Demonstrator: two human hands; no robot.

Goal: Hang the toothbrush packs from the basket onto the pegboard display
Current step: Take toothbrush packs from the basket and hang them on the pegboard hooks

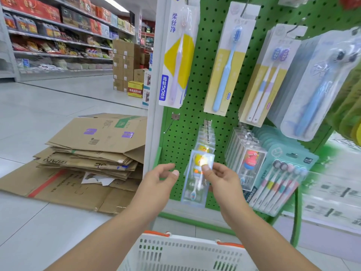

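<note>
At frame centre, the right hand (pixel 218 178) pinches a duck-figure children's toothbrush pack (pixel 197 177) by its right edge against the green pegboard (pixel 213 55). The left hand (pixel 161 178) hovers just left, fingers loosely curled, empty. The white basket (pixel 183 253) sits bottom centre.

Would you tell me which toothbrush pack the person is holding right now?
The yellow duck pack, pinched by the right hand below its hook; the other packs all hang untouched on the pegboard.
</note>
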